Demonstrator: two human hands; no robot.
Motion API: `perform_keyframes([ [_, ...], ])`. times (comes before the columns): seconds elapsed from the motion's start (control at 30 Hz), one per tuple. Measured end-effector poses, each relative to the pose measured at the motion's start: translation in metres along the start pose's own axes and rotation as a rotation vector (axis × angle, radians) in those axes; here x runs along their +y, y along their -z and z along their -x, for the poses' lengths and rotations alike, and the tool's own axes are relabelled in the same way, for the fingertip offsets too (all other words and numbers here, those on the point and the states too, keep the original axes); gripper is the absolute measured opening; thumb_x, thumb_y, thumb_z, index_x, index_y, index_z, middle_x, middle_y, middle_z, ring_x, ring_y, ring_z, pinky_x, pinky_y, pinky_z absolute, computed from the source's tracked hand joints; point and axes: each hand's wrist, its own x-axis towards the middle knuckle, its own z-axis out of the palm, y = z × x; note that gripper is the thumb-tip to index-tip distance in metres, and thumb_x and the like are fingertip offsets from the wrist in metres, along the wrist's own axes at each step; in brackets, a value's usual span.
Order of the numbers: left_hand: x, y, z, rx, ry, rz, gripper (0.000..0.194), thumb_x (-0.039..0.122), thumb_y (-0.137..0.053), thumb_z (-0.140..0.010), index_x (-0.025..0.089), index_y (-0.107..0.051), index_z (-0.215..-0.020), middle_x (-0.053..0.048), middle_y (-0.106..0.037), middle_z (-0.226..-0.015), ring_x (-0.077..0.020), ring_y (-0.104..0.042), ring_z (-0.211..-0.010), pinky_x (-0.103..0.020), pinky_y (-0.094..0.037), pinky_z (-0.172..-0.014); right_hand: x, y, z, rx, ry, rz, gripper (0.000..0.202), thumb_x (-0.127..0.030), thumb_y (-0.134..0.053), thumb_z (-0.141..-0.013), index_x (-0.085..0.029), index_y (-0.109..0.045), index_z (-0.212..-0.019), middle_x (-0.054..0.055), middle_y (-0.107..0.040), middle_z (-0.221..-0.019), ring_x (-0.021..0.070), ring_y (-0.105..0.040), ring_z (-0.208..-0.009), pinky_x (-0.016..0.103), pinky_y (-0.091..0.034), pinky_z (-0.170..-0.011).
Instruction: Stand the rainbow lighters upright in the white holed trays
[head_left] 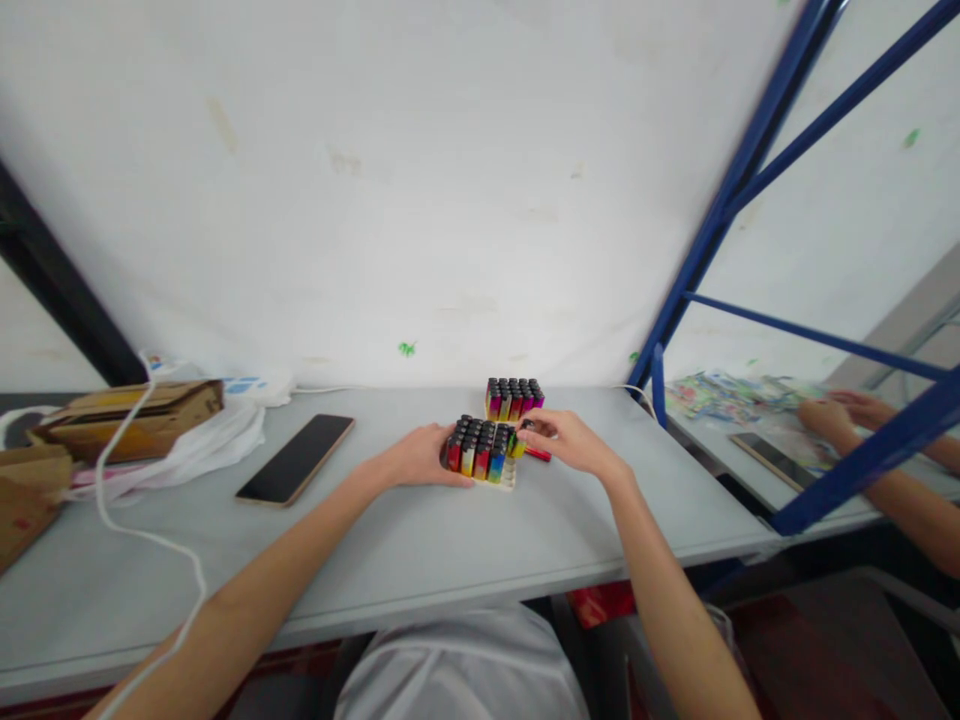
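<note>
A white tray [508, 476] holds rows of upright colourful lighters [478, 450] with black tops. Its right-hand column shows bare slots at the front. My left hand [421, 456] is wrapped round the left side of this tray, thumb along the front. Between the fingertips of my right hand [564, 440] is a yellow lighter [517, 446], upright at the right column; whether its base sits in a slot is hard to see. A red lighter [538, 454] lies on the table just under my right hand. Behind stands a second block of lighters [513, 399], partly hidden by my right hand.
A phone [296, 460] lies left of the tray. Farther left are cardboard boxes [135, 415], a plastic bag [232, 440] and a white cable [154, 540]. A blue metal frame [705, 235] rises at right; beyond it another person's hands [832, 415] work near a second phone [776, 460].
</note>
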Motion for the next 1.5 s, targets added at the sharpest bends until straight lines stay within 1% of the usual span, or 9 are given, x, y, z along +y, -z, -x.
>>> perform_keyframes([
  [0.23, 0.0, 0.0, 0.0, 0.003, 0.003, 0.002, 0.077, 0.078, -0.083, -0.072, 0.021, -0.073, -0.123, -0.011, -0.081, -0.108, -0.0352, -0.076, -0.099, -0.039, -0.058, -0.088, 0.009, -0.006, -0.003, -0.027, -0.048, -0.046, 0.027, -0.045, -0.08, -0.092, -0.024, -0.067, -0.101, -0.002, -0.071, -0.074, 0.0186, -0.063, -0.065, 0.03, -0.048, -0.064],
  [0.5, 0.001, 0.0, 0.001, 0.005, 0.01, -0.019, 0.079, 0.081, -0.082, -0.072, 0.021, -0.073, -0.122, -0.012, -0.08, -0.109, -0.0377, -0.076, -0.102, -0.041, -0.059, -0.089, 0.006, -0.004, -0.002, 0.056, -0.014, -0.002, 0.028, -0.051, -0.075, -0.099, -0.023, -0.072, -0.102, 0.002, -0.076, -0.08, 0.0191, -0.065, -0.068, 0.031, -0.049, -0.066],
  [0.63, 0.002, 0.0, 0.001, 0.009, 0.012, -0.012, 0.08, 0.081, -0.082, -0.072, 0.021, -0.073, -0.124, -0.013, -0.081, -0.11, -0.038, -0.076, -0.103, -0.041, -0.059, -0.09, 0.028, -0.002, -0.002, 0.143, -0.041, 0.086, 0.027, -0.05, -0.072, -0.099, -0.023, -0.075, -0.095, 0.004, -0.076, -0.081, 0.0212, -0.066, -0.07, 0.033, -0.049, -0.069],
  [0.8, 0.0, 0.0, 0.0, 0.01, 0.012, -0.016, 0.083, 0.081, -0.083, -0.071, 0.021, -0.073, -0.127, -0.012, -0.081, -0.109, -0.0379, -0.077, -0.102, -0.041, -0.059, -0.09, 0.064, -0.009, -0.003, 0.086, -0.145, 0.244, 0.031, -0.045, -0.091, -0.077, -0.023, -0.07, -0.07, 0.002, -0.071, -0.069, 0.0211, -0.059, -0.068, 0.033, -0.046, -0.068],
  [0.9, 0.0, 0.0, 0.001, 0.01, 0.014, -0.016, 0.081, 0.08, -0.082, -0.071, 0.022, -0.073, -0.127, -0.011, -0.081, -0.109, -0.038, -0.077, -0.102, -0.04, -0.059, -0.09, 0.071, -0.009, -0.002, 0.069, -0.173, 0.229, 0.036, -0.05, -0.089, -0.077, -0.024, -0.066, -0.067, 0.001, -0.068, -0.064, 0.0195, -0.055, -0.063, 0.031, -0.042, -0.063],
  [1.17, 0.005, 0.003, 0.002, 0.003, 0.01, -0.024, 0.077, 0.078, -0.082, -0.072, 0.022, -0.072, -0.125, -0.011, -0.081, -0.109, -0.0367, -0.077, -0.1, -0.04, -0.058, -0.088, 0.049, 0.004, -0.002, 0.268, -0.206, -0.118, 0.045, -0.064, -0.087, -0.076, -0.022, -0.072, -0.085, 0.001, -0.072, -0.075, 0.0188, -0.059, -0.066, 0.03, -0.044, -0.061],
  [1.33, 0.003, 0.002, 0.002, 0.005, 0.016, -0.031, 0.078, 0.079, -0.081, -0.072, 0.023, -0.072, -0.125, -0.011, -0.082, -0.111, -0.0372, -0.076, -0.102, -0.041, -0.058, -0.09, 0.029, 0.001, -0.009, 0.406, -0.184, -0.433, 0.051, -0.07, -0.085, -0.081, -0.021, -0.074, -0.085, 0.002, -0.07, -0.08, 0.0179, -0.061, -0.075, 0.031, -0.052, -0.072],
  [1.43, 0.002, 0.001, 0.001, 0.012, 0.013, -0.03, 0.08, 0.08, -0.082, -0.071, 0.022, -0.072, -0.126, -0.012, -0.082, -0.111, -0.0386, -0.076, -0.104, -0.042, -0.058, -0.092, 0.013, -0.004, -0.01, 0.421, -0.199, -0.647, 0.054, -0.074, -0.086, -0.079, -0.023, -0.071, -0.093, 0.004, -0.075, -0.095, 0.02, -0.07, -0.087, 0.034, -0.058, -0.081],
  [1.5, 0.001, 0.0, 0.0, 0.012, 0.014, -0.033, 0.082, 0.081, -0.081, -0.07, 0.021, -0.072, -0.125, -0.012, -0.081, -0.11, -0.039, -0.076, -0.103, -0.042, -0.058, -0.091, 0.003, -0.008, -0.01, 0.385, -0.198, -0.724, 0.056, -0.074, -0.088, -0.078, -0.025, -0.068, -0.096, 0.005, -0.077, -0.098, 0.0198, -0.071, -0.084, 0.035, -0.06, -0.082],
])
